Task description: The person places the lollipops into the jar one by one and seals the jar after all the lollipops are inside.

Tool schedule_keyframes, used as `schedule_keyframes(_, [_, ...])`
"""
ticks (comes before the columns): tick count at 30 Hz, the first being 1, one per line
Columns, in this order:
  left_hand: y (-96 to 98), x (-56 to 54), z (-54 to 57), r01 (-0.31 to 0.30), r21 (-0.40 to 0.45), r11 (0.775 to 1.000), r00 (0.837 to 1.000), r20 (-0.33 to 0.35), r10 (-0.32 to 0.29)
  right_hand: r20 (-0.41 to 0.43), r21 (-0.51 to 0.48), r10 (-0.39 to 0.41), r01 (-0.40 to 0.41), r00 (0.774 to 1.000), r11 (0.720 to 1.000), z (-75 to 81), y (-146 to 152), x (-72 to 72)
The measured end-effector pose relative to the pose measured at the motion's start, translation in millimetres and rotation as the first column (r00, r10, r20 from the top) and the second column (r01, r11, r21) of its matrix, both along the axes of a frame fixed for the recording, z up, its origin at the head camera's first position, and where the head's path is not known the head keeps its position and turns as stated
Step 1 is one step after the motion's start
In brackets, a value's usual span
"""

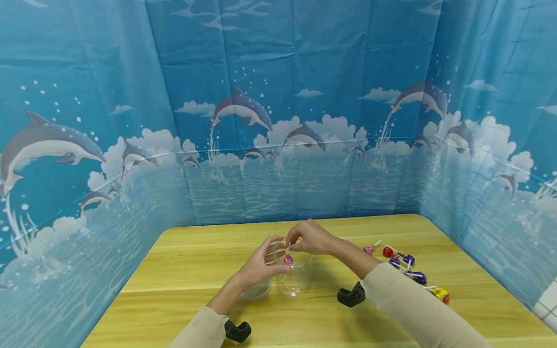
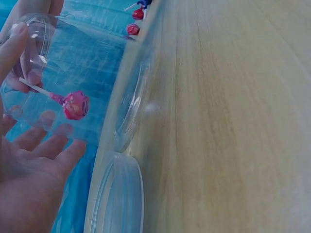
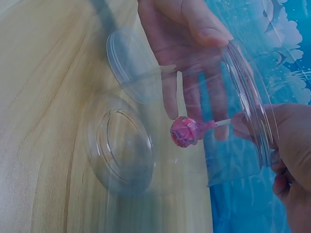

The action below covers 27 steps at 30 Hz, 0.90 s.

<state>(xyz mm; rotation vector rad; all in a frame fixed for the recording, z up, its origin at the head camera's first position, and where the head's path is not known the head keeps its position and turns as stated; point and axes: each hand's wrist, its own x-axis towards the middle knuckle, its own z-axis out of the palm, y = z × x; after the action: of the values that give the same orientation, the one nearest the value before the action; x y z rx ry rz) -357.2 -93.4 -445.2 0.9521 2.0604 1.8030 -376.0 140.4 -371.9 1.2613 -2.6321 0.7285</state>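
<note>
A clear plastic jar [image 1: 295,285] stands upright on the table with its mouth uncovered. My left hand [image 1: 257,265] holds it near the top, the thumb at the rim and the fingers spread along the far side. At the jar's mouth, my right hand [image 1: 314,238] pinches the white stick of a pink-wrapped lollipop [image 3: 184,131]. The lollipop's head hangs inside the jar, above the bottom, as both wrist views show. Under the left hand, a translucent round lid [image 2: 117,194] lies on the table beside the jar, partly hidden in the head view.
On the right of the wooden table [image 1: 187,275] lie several wrapped lollipops: a pink one [image 1: 368,250], a red one [image 1: 388,252], purple ones [image 1: 417,277] and a yellow one [image 1: 441,294]. A blue dolphin-print curtain [image 1: 270,188] surrounds the table's back and sides.
</note>
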Motion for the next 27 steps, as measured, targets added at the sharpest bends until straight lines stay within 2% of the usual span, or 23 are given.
schedule_keyframes(11, [0.6, 1.9, 2.2, 0.003, -0.012, 1.000, 1.000, 0.000, -0.003, 0.016, -0.007, 0.004, -0.004, 1.000, 1.000, 1.9, 2, 4.7])
schedule_keyframes(22, [0.0, -0.5, 0.7, 0.012, -0.020, 1.000, 1.000, -0.001, -0.012, 0.076, -0.045, 0.022, -0.019, 0.997, 0.999, 13.2, 8, 8.5])
schedule_keyframes(27, [-0.9, -2.0, -0.3, 0.012, -0.026, 1.000, 1.000, -0.004, -0.012, 0.077, -0.043, 0.024, -0.020, 0.997, 0.999, 18.6, 14, 9.7])
